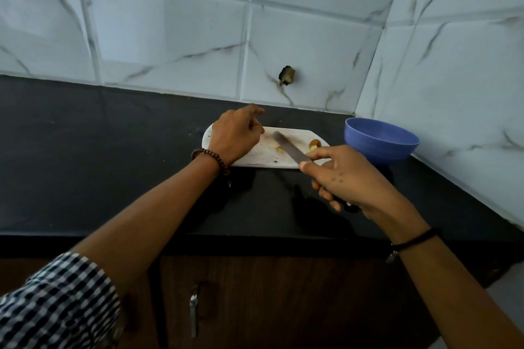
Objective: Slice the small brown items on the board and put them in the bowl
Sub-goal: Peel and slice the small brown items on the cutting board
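The white cutting board lies at centre frame on the black tabletop. The blue bowl sits just beside its end nearer the right of the frame, probably so that slices have a short way to go.

The right hand is wrapped round the handle of the knife, thumb and forefinger forward by the blade's root, likely for control. The blade lies slanted over the middle of the board.

The left hand hovers over the board's other end with fingers loosely curled and the index lifted. Whether its tips pin anything down cannot be told.

One whole brown item waits at the board's bowl end, and pale cut pieces lie beside the blade. Slicing looks part done, and the bowl's inside is not visible.

No brand, label or writing can be read anywhere.
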